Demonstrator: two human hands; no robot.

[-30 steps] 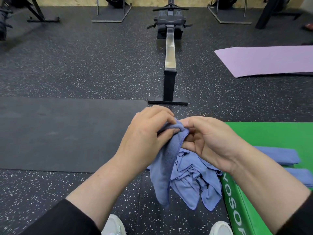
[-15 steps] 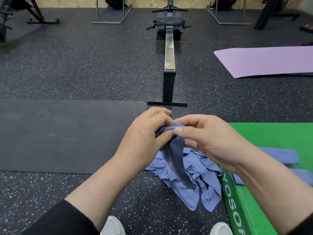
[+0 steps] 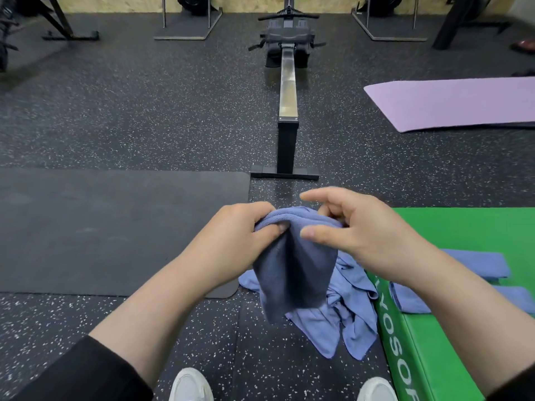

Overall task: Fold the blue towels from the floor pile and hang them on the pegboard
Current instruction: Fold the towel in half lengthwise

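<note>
The person holds a blue towel [image 3: 292,264] up in front of the body, above the speckled rubber floor [image 3: 144,117]. The left hand [image 3: 237,235] pinches the towel's upper left edge, thumb in front and fingers curled over the top fold. The right hand [image 3: 362,230] takes the upper right edge, its lower fingers tucked behind the cloth and the thumb lying across the front, while the index finger points out straight to the left, clear of the fabric. The towel hangs in a bunched drape from the two hands, narrowing toward its lower end.

Below and behind it, the pile of blue towels [image 3: 347,314] lies crumpled on the floor, just beside the near left edge of a green padded mat [image 3: 463,227]. Two folded towels [image 3: 474,263] lie on the green mat, to the right of the right forearm.

A black mat [image 3: 115,227] lies flat on the left. A rowing machine [image 3: 288,91] stretches away in the middle, and a purple mat [image 3: 451,102] lies at the far right. Two white shoes [image 3: 191,384] show at the near edge.
</note>
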